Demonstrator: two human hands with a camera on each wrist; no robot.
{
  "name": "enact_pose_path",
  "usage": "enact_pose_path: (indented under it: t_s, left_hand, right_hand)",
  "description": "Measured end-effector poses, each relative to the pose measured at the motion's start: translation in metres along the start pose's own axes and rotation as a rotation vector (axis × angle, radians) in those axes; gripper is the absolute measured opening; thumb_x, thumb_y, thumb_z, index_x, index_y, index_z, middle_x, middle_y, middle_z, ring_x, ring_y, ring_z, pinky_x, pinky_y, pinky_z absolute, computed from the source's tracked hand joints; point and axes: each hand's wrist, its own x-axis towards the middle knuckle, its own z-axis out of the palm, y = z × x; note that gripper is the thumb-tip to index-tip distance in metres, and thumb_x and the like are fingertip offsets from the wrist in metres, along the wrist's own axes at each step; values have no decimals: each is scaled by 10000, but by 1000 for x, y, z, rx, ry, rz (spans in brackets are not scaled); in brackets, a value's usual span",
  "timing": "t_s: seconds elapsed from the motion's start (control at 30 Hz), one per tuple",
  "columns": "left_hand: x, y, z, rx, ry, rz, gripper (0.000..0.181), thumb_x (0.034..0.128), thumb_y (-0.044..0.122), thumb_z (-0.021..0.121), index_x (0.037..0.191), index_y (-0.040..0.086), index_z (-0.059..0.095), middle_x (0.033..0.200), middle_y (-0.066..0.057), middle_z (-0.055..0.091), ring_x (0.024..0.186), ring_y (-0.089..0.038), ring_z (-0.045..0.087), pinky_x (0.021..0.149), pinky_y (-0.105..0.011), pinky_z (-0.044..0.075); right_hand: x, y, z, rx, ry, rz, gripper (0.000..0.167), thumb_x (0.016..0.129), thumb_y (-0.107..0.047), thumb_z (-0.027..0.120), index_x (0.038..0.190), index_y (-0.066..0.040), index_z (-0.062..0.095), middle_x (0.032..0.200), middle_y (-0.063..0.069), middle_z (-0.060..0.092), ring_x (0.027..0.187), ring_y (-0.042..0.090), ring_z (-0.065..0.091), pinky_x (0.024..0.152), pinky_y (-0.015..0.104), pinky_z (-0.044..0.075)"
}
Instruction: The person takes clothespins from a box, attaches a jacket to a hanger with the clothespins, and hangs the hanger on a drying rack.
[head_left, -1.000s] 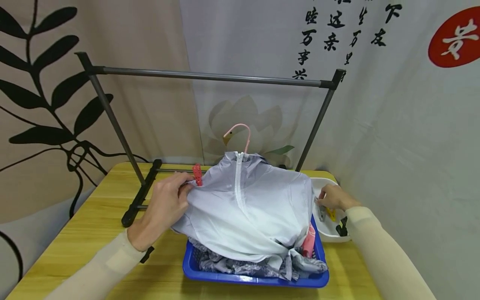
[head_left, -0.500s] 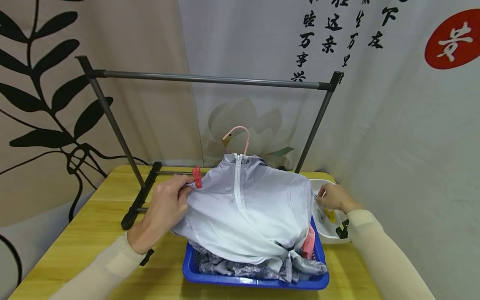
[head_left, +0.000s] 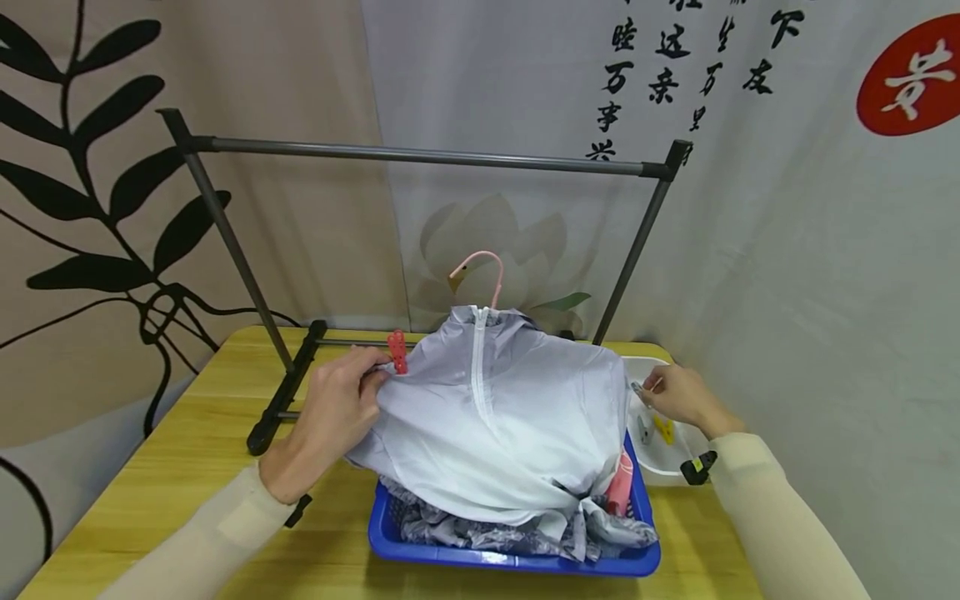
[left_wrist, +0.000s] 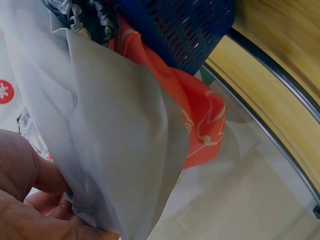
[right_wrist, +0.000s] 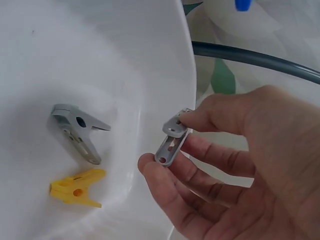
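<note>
My left hand [head_left: 339, 408] pinches the shoulder of a pale grey zip-up jacket [head_left: 442, 425], right beside a red clothespin [head_left: 397, 352] clipped there. In the left wrist view, fingers [left_wrist: 45, 220] grip the jacket cloth [left_wrist: 115, 125]. A pink hanger [head_left: 498, 279] sticks its hook out of the jacket's collar. Over the white basin [head_left: 652, 477], my right hand [head_left: 686, 396] holds a grey clothespin [right_wrist: 173, 137] between thumb and fingers. Another grey clothespin [right_wrist: 77, 131] and a yellow clothespin [right_wrist: 77, 188] lie in the basin below.
A blue basket [head_left: 517, 560] of crumpled clothes sits under the jacket, with orange-red cloth [left_wrist: 200, 117] at its side. Behind stands a dark metal rack [head_left: 420, 155], its feet on the wooden table [head_left: 165, 483]. A printed curtain [head_left: 787, 225] hangs at the back.
My right hand has shifted slightly to the right and up, and a grey clothespin now shows at its fingertips. The left hand keeps its grip on the jacket shoulder.
</note>
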Motion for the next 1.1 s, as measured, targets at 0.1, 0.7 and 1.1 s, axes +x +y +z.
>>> enact_pose_path:
  t_s: [0.1, 0.7, 1.1]
  left_hand:
    - [0, 0, 0, 0, -1, -5, 182, 981, -183, 772, 1053, -23, 818, 1045, -195, 855, 891, -342, 842, 807, -554, 732]
    - [1, 1, -1, -9, -11, -34, 171, 983, -183, 776, 1050, -32, 820, 1048, -224, 862, 934, -388, 860, 1088, -686, 651]
    - [2, 1, -2, -11, -23, -41, 158, 994, -174, 774, 1069, -43, 822, 1074, -238, 870, 971, -405, 874, 1141, -694, 615]
  right_hand:
    - [-4, -2, -2, -2, 23, -20, 273, 1056, -211, 800, 1157, 42, 801, 1083, 223, 828, 908, 290, 755, 836, 487, 687]
    - [-29, -22, -1, 49, 149, -78, 208, 1077, -197, 798, 1172, -15, 831, 1063, 133, 844, 929, 242, 759, 830, 425, 660]
    - [-41, -30, -1, 115, 259, -54, 218, 1131, -248, 729, 1213, -81, 842, 1107, 107, 851, 1007, 264, 748, 769, 300, 559]
